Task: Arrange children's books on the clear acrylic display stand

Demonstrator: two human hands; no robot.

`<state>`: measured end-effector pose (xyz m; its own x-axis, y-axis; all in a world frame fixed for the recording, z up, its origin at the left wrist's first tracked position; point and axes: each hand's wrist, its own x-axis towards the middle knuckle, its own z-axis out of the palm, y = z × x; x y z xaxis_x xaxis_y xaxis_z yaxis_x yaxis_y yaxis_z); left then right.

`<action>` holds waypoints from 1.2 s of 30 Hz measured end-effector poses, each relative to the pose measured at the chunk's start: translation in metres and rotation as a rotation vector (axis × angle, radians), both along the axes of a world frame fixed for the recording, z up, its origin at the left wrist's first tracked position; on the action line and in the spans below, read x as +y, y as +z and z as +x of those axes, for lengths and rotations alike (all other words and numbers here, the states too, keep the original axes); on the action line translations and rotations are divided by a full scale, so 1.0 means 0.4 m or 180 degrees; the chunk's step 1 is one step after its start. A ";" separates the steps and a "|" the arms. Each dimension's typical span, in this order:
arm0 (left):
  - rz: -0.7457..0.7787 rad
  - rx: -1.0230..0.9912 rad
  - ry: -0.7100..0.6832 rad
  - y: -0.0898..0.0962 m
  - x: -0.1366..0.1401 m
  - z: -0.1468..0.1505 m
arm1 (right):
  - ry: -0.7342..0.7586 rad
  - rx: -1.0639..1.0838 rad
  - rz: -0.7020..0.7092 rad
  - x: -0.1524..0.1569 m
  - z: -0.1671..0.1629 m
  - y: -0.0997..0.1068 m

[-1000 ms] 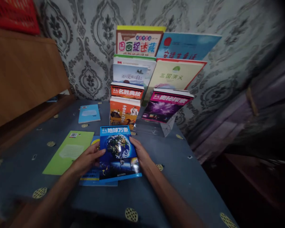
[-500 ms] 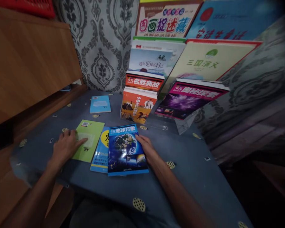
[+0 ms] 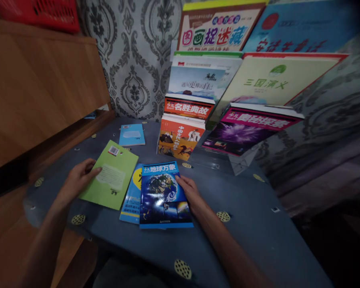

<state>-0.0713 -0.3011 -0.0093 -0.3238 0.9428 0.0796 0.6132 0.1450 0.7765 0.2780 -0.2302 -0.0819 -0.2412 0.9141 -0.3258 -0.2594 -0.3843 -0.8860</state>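
Note:
My left hand point(image 3: 81, 176) grips the left edge of a green book point(image 3: 114, 176), thumb on top and fingers underneath; its back cover with a barcode faces up. My right hand point(image 3: 189, 191) holds the right edge of a dark blue book point(image 3: 165, 196) with a globe on its cover, the thumb on top and the other fingers mostly hidden. Partly under that book lies a blue and yellow book point(image 3: 130, 206), which the green book's right edge meets. A small light blue book point(image 3: 132, 135) lies farther back on the table.
A clear stand point(image 3: 241, 163) at the back right holds several books in tiers, including an orange book point(image 3: 181, 138) and a purple book point(image 3: 249, 130). A wooden cabinet point(image 3: 45, 88) with a red basket point(image 3: 48, 14) on top stands left. The tablecloth point(image 3: 132, 248) is grey-blue.
My left hand has gone from lying flat on the green book to gripping its left edge, and that book now looks raised and nearer. My right hand stays on the globe book. The view has shifted slightly.

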 end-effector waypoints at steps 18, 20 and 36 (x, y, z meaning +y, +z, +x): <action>0.0759 0.0381 -0.1130 0.016 -0.055 0.144 | -0.0031 0.0270 -0.0071 0.002 -0.005 0.000; 0.0557 0.0223 -0.0917 -0.029 -0.050 0.137 | -0.0001 0.0263 -0.0042 0.000 -0.005 0.003; -0.0164 -0.1518 0.0197 -0.085 -0.044 0.137 | 0.0059 0.0249 0.0047 -0.017 0.020 0.023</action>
<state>-0.0166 -0.3186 -0.0434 -0.3685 0.9194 -0.1377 0.1794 0.2157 0.9599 0.2858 -0.2369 -0.0728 -0.2822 0.9139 -0.2918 -0.3212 -0.3766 -0.8689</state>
